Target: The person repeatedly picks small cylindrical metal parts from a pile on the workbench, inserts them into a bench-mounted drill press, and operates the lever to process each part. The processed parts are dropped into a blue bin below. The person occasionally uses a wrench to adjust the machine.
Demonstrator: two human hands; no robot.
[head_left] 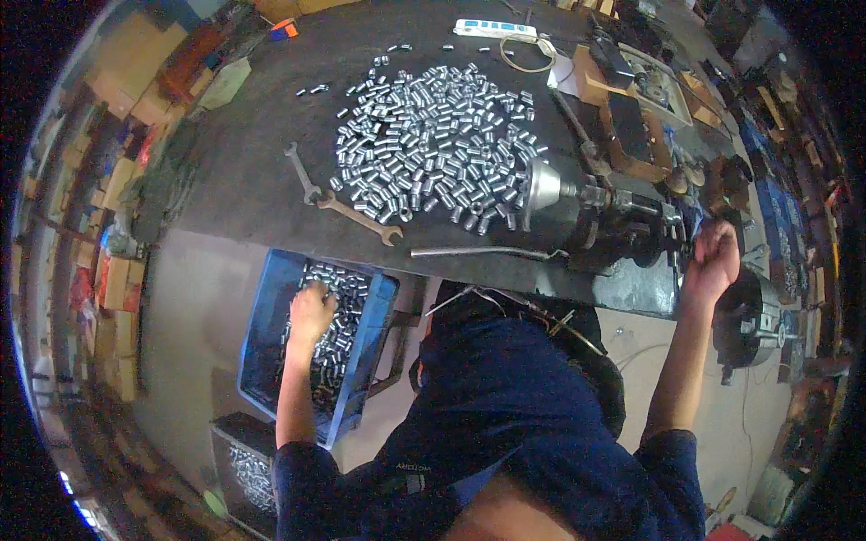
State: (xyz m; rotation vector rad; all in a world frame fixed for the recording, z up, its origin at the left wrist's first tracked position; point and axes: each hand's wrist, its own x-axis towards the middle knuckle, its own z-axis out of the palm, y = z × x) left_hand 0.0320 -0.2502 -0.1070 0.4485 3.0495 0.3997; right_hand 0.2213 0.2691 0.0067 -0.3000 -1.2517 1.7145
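My left hand (pixel 311 313) is inside a blue plastic bin (pixel 255 334), its fingers curled down over short shiny metal sleeves (pixel 338 329). Whether a sleeve is in its fingers is hidden. At the right end of a bench-mounted machine (pixel 622 216), my right hand (pixel 717 252) has closed, curled fingers; the part they grip cannot be made out. The machine has a silver cone-shaped end (pixel 548 187) that points left toward a large heap of similar sleeves (pixel 433 144) on the dark workbench (pixel 253 194).
Two open-end wrenches (pixel 302 171) (pixel 361 221) and a metal rod (pixel 478 253) lie near the bench's front edge. A power strip (pixel 494 31) sits at the back. Another box of metal parts (pixel 253 478) stands below the blue bin. Shelves with cartons line the left.
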